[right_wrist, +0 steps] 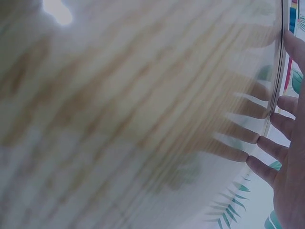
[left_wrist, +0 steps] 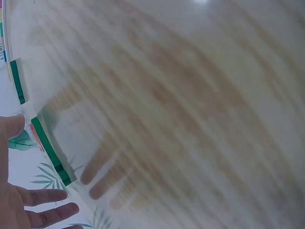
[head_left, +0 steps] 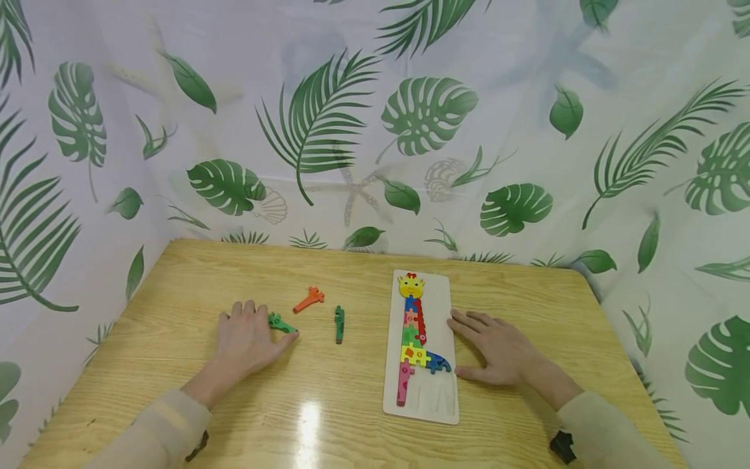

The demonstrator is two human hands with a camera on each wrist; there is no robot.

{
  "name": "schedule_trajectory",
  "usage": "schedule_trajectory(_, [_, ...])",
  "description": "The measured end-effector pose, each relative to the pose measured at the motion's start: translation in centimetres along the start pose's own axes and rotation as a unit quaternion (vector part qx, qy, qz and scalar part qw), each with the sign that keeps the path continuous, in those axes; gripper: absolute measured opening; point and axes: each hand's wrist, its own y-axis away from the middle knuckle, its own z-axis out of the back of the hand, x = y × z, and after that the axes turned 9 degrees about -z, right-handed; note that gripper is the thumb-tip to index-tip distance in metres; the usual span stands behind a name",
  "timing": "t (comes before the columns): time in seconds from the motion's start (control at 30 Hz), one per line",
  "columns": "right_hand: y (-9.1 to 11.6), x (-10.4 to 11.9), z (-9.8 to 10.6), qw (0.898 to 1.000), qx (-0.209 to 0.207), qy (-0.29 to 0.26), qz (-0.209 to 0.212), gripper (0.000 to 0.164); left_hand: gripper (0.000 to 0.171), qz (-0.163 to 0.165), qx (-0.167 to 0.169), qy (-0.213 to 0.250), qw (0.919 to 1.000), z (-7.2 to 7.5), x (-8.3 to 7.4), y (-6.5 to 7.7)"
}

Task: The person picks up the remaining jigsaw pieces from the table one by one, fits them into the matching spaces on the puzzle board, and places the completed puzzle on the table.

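My left hand [head_left: 249, 335] is over the left of the table, fingers extended and thumb spread. A green puzzle piece with a knobbed end [head_left: 282, 323] lies between its thumb and fingers; in the left wrist view the same piece [left_wrist: 52, 151] shows a gap to the fingers. My right hand [head_left: 498, 345] lies with straight fingers at the right edge of a white puzzle board [head_left: 436, 312], its fingertips at the rim. On the board is a giraffe puzzle with a yellow head [head_left: 411, 286], a yellow body piece [head_left: 415, 355], a blue rear piece [head_left: 438, 363] and one pink leg [head_left: 404, 384].
An orange piece [head_left: 308, 299] and a dark green piece [head_left: 340, 324] lie loose between the left hand and the board. Bare leg recesses [head_left: 433, 394] show at the board's lower end. A leaf-patterned cloth [head_left: 340, 215] hangs behind the wooden table [head_left: 246, 423].
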Motion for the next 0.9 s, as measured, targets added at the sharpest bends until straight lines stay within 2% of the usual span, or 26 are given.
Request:
schedule_trajectory(0.5, [-0.03, -0.08, -0.19, 1.0, 0.003, 0.003, -0.002, 0.098, 0.089, 0.015, 0.017, -0.004, 0.9997, -0.48, -0.2, 0.03])
schedule_trajectory(0.9, [0.05, -0.01, -0.05, 1.0, 0.003, 0.001, -0.003, 0.098, 0.088, 0.002, 0.014, -0.008, 0.9999, -0.44, -0.49, -0.22])
